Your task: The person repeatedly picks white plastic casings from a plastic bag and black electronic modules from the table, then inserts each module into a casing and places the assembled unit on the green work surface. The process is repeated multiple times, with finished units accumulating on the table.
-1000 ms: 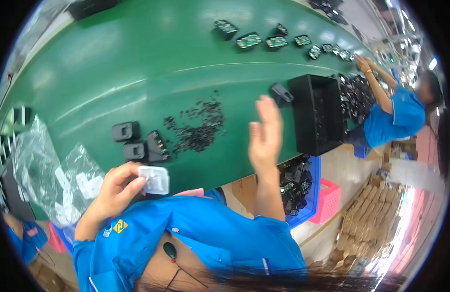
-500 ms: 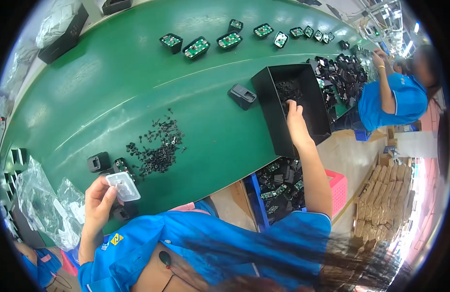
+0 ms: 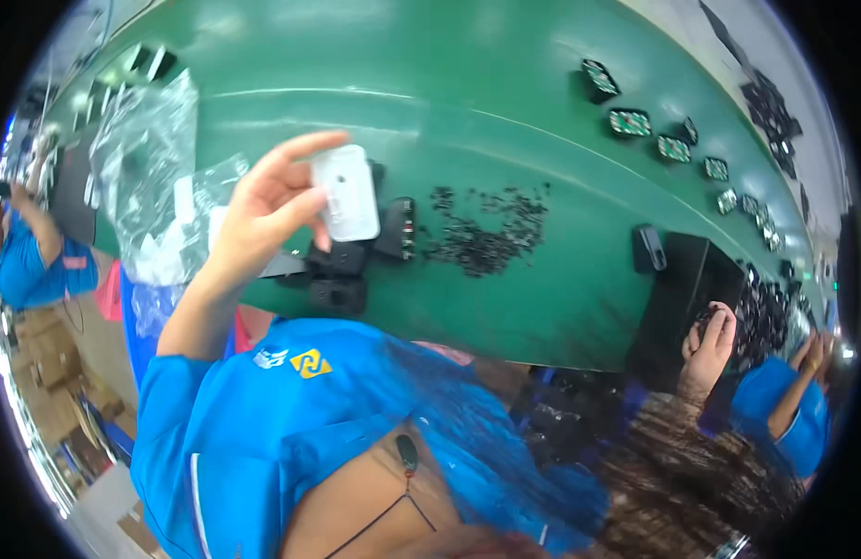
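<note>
My left hand (image 3: 267, 200) is raised above the near left part of the table, pinching a small translucent white plastic tray (image 3: 351, 200) between thumb and fingers. Black plastic housings (image 3: 339, 291) lie under and beside the tray; one (image 3: 395, 231) shows parts along its edge. To their right spreads a loose pile of small black parts (image 3: 491, 233). At the right, my right hand (image 3: 708, 349) is curled at the black box (image 3: 677, 289). Dark bits show between its fingers, apparently small black parts. Hair blurs across the right forearm.
Crumpled clear plastic bags (image 3: 146, 186) lie at the left. Black housings with green circuit boards (image 3: 629, 122) form a row at the far right. A single black housing (image 3: 649, 249) stands beside the box. Co-workers in blue sit at the left (image 3: 39, 256) and right (image 3: 785, 410).
The view has swung left, so the table's things appear shifted right. My left hand has lifted the translucent tray higher. My right hand has come from inside the black box to its near edge.
</note>
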`<state>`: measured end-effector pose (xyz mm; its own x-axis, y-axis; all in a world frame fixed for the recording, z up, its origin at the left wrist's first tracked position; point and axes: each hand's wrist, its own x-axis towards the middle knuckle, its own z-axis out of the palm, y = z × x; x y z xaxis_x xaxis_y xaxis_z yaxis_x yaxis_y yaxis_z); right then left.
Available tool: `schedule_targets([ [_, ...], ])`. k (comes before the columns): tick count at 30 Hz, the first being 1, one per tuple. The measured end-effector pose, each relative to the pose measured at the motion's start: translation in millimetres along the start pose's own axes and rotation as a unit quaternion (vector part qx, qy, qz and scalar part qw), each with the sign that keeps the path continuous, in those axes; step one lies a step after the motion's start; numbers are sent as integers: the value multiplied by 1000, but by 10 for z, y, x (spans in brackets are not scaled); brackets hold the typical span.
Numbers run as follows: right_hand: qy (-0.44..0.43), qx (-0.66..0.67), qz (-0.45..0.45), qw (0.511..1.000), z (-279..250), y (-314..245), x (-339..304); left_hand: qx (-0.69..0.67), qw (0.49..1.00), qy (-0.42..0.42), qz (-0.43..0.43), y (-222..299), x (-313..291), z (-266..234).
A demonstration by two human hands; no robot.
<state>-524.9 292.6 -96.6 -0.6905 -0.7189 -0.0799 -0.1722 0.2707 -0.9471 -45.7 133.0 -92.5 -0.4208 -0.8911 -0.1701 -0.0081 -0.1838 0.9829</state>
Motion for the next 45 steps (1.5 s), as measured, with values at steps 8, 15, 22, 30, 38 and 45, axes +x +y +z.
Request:
schedule_targets([
  [8, -257, -272, -203, 905, 1948, -160, -451, -102, 986, -89, -93, -341, -405, -142],
  [15, -248, -464, -266, 808, 2310, -282, -566, -89, 984, -107, -110, -349, -735, -482],
  [22, -209, -478, -427, 739, 2597, -508, -650, -36, 989, -63, -130, -218, -750, -745],
  [30, -306, -340, -388, 800, 2999, -265, -669, -120, 993, 18, -13, -496, -300, -715],
  [38, -276, -296, -349, 845, 2898, -292, -548, -107, 993, 46, 2, -464, -194, -683],
  [45, -353, 73, -139, 923, 3111, -762, -1000, 90, 977, 111, 159, -368, -113, -391],
])
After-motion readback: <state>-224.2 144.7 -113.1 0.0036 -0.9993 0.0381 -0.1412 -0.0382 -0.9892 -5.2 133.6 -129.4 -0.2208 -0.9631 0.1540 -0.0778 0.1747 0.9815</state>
